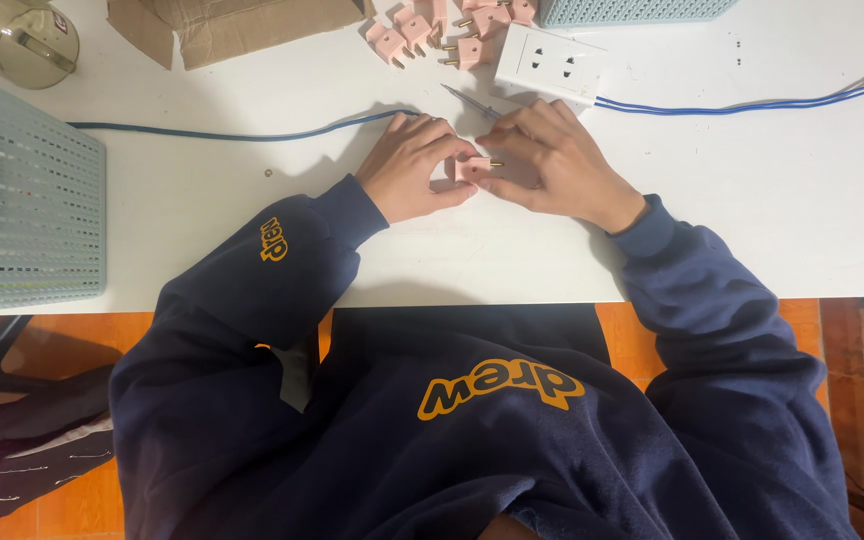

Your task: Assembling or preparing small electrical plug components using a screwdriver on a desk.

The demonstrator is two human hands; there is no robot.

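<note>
Nearest to us hang our dark blue sleeves (282, 270), coming in over the front edge of the white table (772, 230). Just past the cuffs our two hands meet at the middle of the tabletop. Our left hand (414, 168) is curled narrow, its fingertips pinching one side of a small pink plug (472, 168); our right hand (552, 165) closes on the plug from the other side, so the piece is held between both hands, low over the table (whether it touches the surface we cannot tell). A brass pin sticks out of the plug toward the right-hand fingers, and those fingers cover most of its body.

Just beyond the right knuckles a thin metal tool (472, 103) pokes out, slanting up and left; how it is gripped is hidden by the hand. A blue cable (242, 134) runs in from the left and disappears behind the left hand, while a paired blue wire (752, 103) leads away to the right from a white socket block (549, 62), which lies close behind our hands.

Farther back, a loose heap of pink plugs (442, 30) lies beside torn brown cardboard (242, 28). A pale blue perforated basket (22, 200) stands at the left edge, another basket (632, 10) at the far rim, and a clear glass jug (17, 38) in the far left corner.
</note>
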